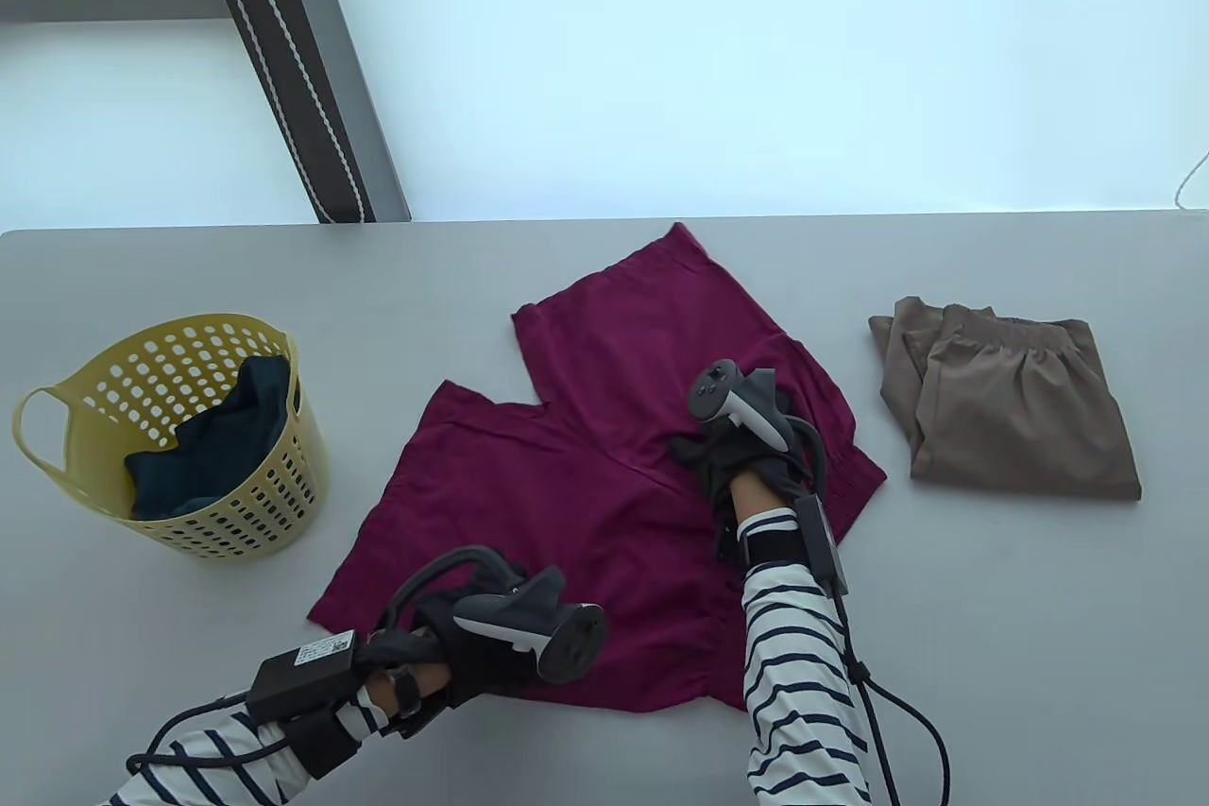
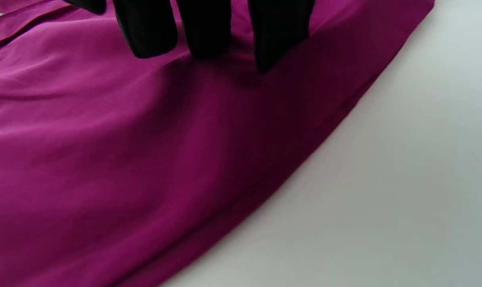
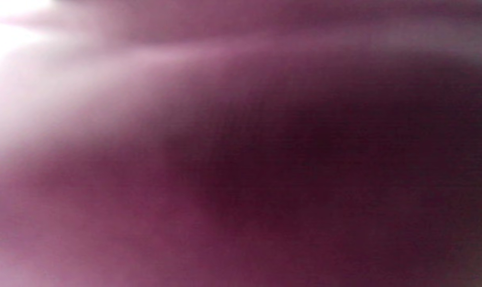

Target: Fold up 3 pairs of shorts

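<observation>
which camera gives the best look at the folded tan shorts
The table view. It shows the folded tan shorts whole, lying on the table to the right of the magenta shorts. The left wrist view shows only magenta fabric, table and fingers; the right wrist view is a magenta blur. Neither shows the tan pair.

Magenta shorts lie spread flat mid-table, legs pointing toward the far edge and splayed apart, waistband at the near edge. Brown shorts, folded into a neat rectangle, rest toward the table's right edge, well apart from the magenta pair. Dark teal shorts sit bunched inside a yellow basket near the left edge.
</observation>
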A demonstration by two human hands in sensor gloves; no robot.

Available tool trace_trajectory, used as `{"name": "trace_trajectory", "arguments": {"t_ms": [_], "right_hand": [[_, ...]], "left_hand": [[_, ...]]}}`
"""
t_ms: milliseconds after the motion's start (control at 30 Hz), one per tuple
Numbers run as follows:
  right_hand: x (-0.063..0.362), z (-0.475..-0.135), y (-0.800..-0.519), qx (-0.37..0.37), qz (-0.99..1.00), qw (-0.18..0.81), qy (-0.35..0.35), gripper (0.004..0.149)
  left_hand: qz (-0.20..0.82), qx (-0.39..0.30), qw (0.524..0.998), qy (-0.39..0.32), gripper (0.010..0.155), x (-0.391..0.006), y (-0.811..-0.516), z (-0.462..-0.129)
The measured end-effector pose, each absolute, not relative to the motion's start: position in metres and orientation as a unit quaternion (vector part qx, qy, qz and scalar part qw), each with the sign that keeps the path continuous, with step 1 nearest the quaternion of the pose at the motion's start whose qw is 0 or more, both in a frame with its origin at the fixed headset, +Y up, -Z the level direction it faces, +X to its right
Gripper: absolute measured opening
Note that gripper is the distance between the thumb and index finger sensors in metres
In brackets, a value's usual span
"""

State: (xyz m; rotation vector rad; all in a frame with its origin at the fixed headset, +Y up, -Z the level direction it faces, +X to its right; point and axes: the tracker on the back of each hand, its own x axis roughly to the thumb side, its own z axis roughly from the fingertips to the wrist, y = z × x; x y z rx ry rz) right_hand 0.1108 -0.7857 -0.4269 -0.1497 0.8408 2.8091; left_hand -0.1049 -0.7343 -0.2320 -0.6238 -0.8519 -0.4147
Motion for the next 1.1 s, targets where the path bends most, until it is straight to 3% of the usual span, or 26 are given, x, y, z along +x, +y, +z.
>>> {"name": "trace_trajectory", "arguments": {"t_ms": [100, 200, 233, 300, 367, 467, 500, 633, 800, 900, 967, 1100], "right_hand": [[0.107, -0.42, -0.776, -0.015, 0.963, 0.11, 0.247, 0.079], [0.108, -0.408, -0.753, -0.001, 0.979, 0.102, 0.174, 0.084], [0.109, -0.403, -0.743, -0.003, 0.983, 0.096, 0.159, 0.084], [0.112, -0.391, -0.727, -0.027, 0.984, 0.066, 0.161, 0.083], [0.113, -0.38, -0.722, -0.017, 0.981, 0.018, 0.195, 0.077], [0.11, -0.368, -0.733, 0.004, 0.967, -0.042, 0.252, 0.074], [0.108, -0.366, -0.745, 0.024, 0.953, -0.048, 0.298, 0.075], [0.094, -0.371, -0.754, 0.021, 0.95, -0.082, 0.301, 0.083], [0.089, -0.394, -0.763, -0.017, 0.95, -0.07, 0.303, 0.091], [0.092, -0.404, -0.779, -0.022, 0.951, -0.033, 0.308, 0.088], [0.098, -0.408, -0.791, -0.025, 0.939, 0.049, 0.34, 0.084], [0.1, -0.408, -0.793, -0.028, 0.941, 0.077, 0.33, 0.083]], "left_hand": [[-0.176, -0.276, 0.864, -0.382, 0.077, -0.111, -0.73, -0.244], [-0.208, -0.168, 0.916, -0.3, 0.087, -0.122, -0.726, -0.265], [-0.257, -0.107, 0.922, -0.269, 0.089, -0.125, -0.727, -0.275], [-0.378, -0.048, 0.895, -0.232, 0.087, -0.128, -0.735, -0.29], [-0.482, -0.084, 0.85, -0.197, 0.081, -0.131, -0.75, -0.304], [-0.531, -0.178, 0.812, -0.167, 0.064, -0.138, -0.77, -0.318], [-0.517, -0.225, 0.81, -0.162, 0.065, -0.141, -0.775, -0.321], [-0.455, -0.218, 0.846, -0.173, 0.065, -0.149, -0.764, -0.318], [-0.331, -0.282, 0.875, -0.212, 0.071, -0.177, -0.746, -0.303], [-0.248, -0.312, 0.88, -0.258, 0.067, -0.195, -0.741, -0.291], [-0.2, -0.331, 0.881, -0.272, 0.066, -0.205, -0.742, -0.281], [-0.221, -0.31, 0.88, -0.285, 0.071, -0.21, -0.746, -0.27]]}}
